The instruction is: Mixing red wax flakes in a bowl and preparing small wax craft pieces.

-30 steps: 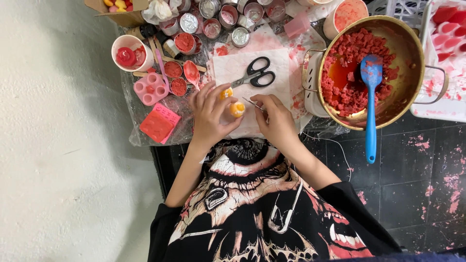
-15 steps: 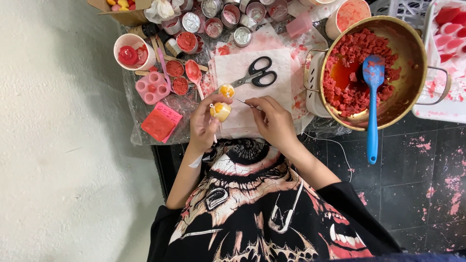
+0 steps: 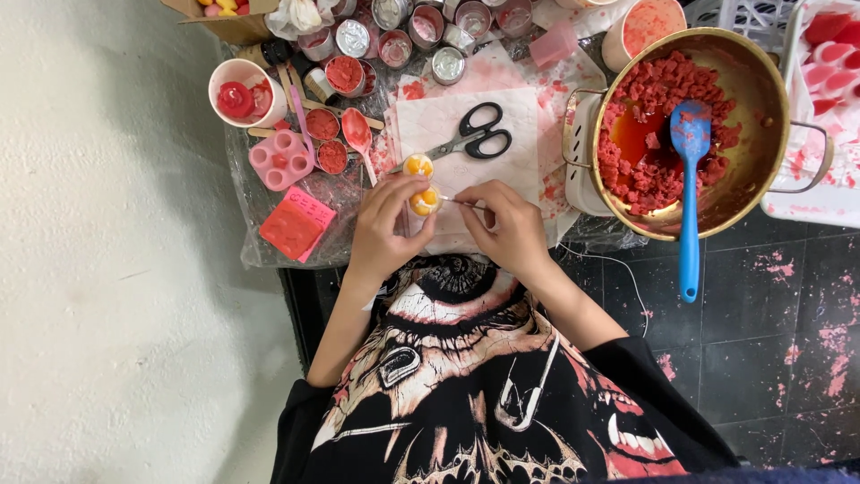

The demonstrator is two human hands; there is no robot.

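My left hand (image 3: 387, 224) pinches a small orange-yellow wax piece (image 3: 425, 200) over a white paper sheet (image 3: 466, 134). My right hand (image 3: 506, 224) holds a thin white wick (image 3: 462, 203) with its tip at that piece. A second orange-yellow wax piece (image 3: 417, 166) lies on the paper just above. Black-handled scissors (image 3: 473, 140) rest on the same sheet, beyond both hands.
A brass pot (image 3: 752, 134) of red wax chunks with a blue spatula (image 3: 689, 188) stands at the right. A pink mould (image 3: 280, 158), a red block (image 3: 296, 224), a white cup (image 3: 242, 90), several small tins (image 3: 421, 27) and a red spoon (image 3: 358, 134) crowd the plastic-covered floor.
My left hand has lifted the wax piece slightly toward the right hand, and the right hand now brings the wick's tip to it.
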